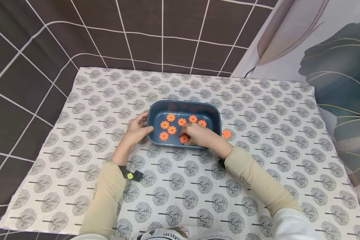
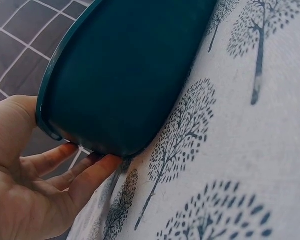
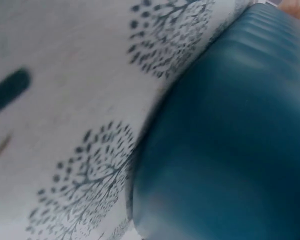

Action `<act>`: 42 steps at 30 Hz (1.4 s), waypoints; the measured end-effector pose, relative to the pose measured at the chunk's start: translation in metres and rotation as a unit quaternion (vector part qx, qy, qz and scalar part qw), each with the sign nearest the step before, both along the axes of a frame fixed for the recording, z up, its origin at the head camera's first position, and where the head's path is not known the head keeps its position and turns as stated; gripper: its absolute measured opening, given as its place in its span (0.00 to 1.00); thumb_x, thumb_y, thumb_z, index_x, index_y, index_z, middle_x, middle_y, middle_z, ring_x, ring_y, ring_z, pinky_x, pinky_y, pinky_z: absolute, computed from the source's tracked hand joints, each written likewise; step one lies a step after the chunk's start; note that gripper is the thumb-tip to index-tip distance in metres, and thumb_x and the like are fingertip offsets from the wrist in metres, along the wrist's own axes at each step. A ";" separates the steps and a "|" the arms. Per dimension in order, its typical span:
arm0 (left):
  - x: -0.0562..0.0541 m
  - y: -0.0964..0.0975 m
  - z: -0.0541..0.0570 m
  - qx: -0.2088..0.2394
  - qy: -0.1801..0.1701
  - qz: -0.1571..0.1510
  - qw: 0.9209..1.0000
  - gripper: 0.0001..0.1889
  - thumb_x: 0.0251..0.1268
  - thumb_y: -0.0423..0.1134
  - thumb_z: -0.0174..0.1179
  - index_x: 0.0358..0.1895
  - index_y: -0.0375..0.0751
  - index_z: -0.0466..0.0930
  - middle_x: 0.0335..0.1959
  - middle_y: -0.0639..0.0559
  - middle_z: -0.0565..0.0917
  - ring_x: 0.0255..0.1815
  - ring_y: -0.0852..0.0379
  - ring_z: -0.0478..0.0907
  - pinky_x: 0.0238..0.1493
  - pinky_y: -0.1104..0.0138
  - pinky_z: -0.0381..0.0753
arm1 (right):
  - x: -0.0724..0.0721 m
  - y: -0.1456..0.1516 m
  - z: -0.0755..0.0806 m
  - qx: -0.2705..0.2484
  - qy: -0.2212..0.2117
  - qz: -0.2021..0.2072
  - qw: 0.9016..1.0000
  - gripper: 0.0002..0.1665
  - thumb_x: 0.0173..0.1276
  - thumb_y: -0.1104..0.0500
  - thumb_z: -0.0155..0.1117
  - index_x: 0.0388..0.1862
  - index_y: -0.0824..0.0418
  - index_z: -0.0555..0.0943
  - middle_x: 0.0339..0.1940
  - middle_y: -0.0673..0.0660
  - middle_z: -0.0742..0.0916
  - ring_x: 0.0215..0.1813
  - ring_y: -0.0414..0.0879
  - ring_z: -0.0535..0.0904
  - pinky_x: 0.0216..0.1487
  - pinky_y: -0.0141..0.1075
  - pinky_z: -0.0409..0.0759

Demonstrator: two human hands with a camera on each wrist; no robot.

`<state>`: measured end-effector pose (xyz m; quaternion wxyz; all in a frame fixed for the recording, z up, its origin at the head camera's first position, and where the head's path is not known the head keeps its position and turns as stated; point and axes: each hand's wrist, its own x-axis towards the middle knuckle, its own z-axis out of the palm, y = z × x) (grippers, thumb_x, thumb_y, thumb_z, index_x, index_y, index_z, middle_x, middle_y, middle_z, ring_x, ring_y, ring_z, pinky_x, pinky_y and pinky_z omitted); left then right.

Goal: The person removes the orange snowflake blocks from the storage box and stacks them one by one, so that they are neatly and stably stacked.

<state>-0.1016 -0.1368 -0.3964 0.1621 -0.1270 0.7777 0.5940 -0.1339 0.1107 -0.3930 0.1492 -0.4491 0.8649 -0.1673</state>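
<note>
A dark blue rectangular box (image 1: 184, 145) with rounded corners stands on the patterned cloth. Several orange notched discs (image 1: 163, 135) lie spread over its floor. My left hand (image 1: 137, 129) grips the box's left end, thumb over the rim and fingers against the outer wall; the left wrist view shows those fingers (image 2: 92, 175) under the rim of the box (image 2: 120, 75). Inside the box, my right hand (image 1: 199, 135) reaches over the near wall and pinches an orange disc (image 1: 184, 138) between thumb and fingers. The right wrist view has only the box's outer wall (image 3: 230, 150), the hand hidden.
One more orange disc (image 1: 226, 133) lies on the cloth just right of the box. A white tablecloth (image 1: 174, 196) with grey tree prints covers the table. Dark gridded fabric (image 1: 144, 46) hangs along the back and left; a leaf-patterned curtain (image 1: 342, 66) hangs at right.
</note>
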 end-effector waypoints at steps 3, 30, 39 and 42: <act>0.000 -0.001 -0.001 0.001 0.001 0.001 1.000 0.38 0.57 0.31 0.58 0.72 0.47 0.54 0.69 0.43 0.63 0.71 0.46 0.56 0.69 0.57 0.62 | 0.000 0.000 -0.001 0.001 0.005 0.005 1.000 0.18 0.54 0.59 0.72 0.44 0.62 0.84 0.42 0.55 0.85 0.44 0.45 0.80 0.47 0.33 0.80; 0.001 -0.001 -0.002 0.013 0.009 0.000 1.000 0.37 0.57 0.33 0.58 0.72 0.48 0.55 0.68 0.45 0.64 0.68 0.48 0.61 0.64 0.58 0.69 | 0.008 0.037 0.008 -0.129 0.155 -0.009 0.979 0.16 0.52 0.52 0.72 0.39 0.57 0.84 0.41 0.50 0.85 0.41 0.44 0.82 0.39 0.35 0.83; 0.001 -0.001 -0.002 0.009 0.007 0.000 1.000 0.38 0.57 0.33 0.58 0.72 0.48 0.54 0.69 0.45 0.63 0.69 0.48 0.60 0.65 0.57 0.68 | 0.011 0.053 0.014 -0.178 0.150 -0.008 0.973 0.18 0.49 0.54 0.75 0.39 0.61 0.84 0.40 0.52 0.85 0.42 0.44 0.82 0.43 0.34 0.83; 0.001 -0.002 -0.002 0.005 0.006 -0.001 1.000 0.37 0.58 0.33 0.58 0.72 0.48 0.54 0.69 0.45 0.63 0.69 0.48 0.60 0.66 0.57 0.67 | 0.013 0.059 0.017 -0.189 0.152 -0.012 0.970 0.19 0.48 0.56 0.75 0.38 0.62 0.83 0.40 0.53 0.84 0.42 0.46 0.82 0.43 0.35 0.83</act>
